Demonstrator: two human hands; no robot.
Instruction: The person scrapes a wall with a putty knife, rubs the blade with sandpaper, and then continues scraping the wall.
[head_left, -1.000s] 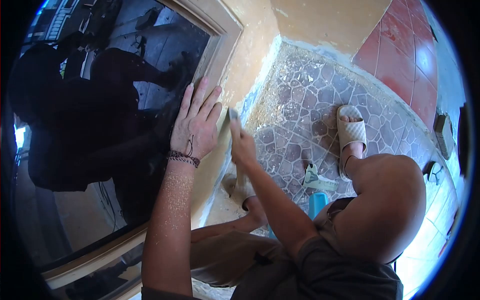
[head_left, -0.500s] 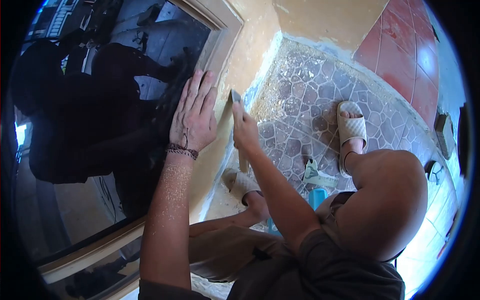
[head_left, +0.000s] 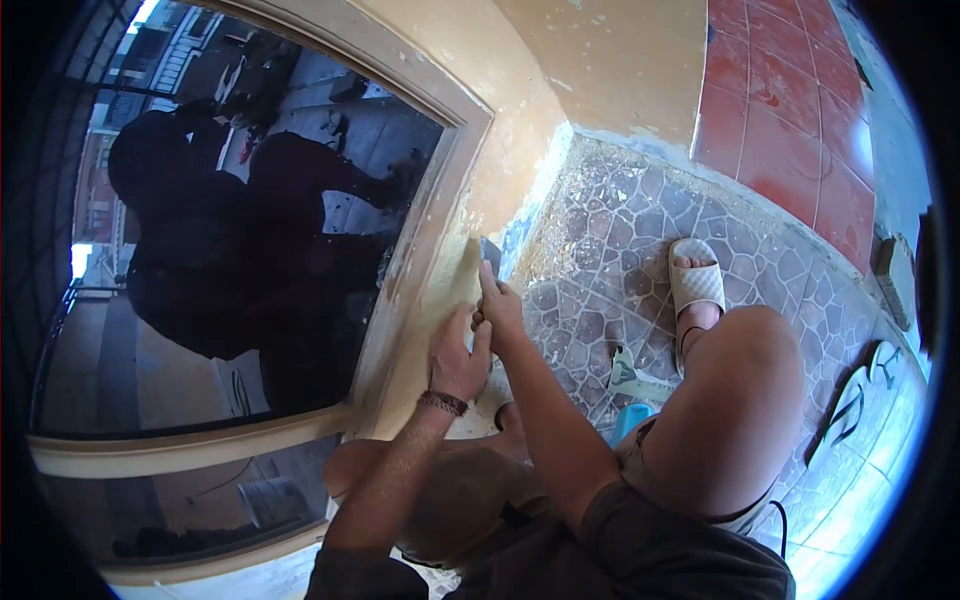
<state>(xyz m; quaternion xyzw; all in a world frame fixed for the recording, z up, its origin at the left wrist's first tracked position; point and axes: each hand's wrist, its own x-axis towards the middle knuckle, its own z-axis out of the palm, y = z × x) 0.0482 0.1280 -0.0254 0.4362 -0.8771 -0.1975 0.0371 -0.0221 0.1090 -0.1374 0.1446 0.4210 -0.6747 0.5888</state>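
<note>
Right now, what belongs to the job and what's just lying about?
Job, apparently:
- grey-bladed hand tool, in the right hand
- left hand, close by
- peeling yellow-painted wall

Lying about:
- pale flip-flops with dark straps
- grey rectangular block
- irregular pale-green scrap

The window (head_left: 250, 230) lies left of the wall (head_left: 510, 130); flip-flops (head_left: 848, 415) right on the floor (head_left: 745, 240)

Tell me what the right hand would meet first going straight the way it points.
Led by its flat grey metal blade, the right hand would likely meet the tan, flaking painted wall first; depth is unclear, so blade and wall may be touching.
</note>
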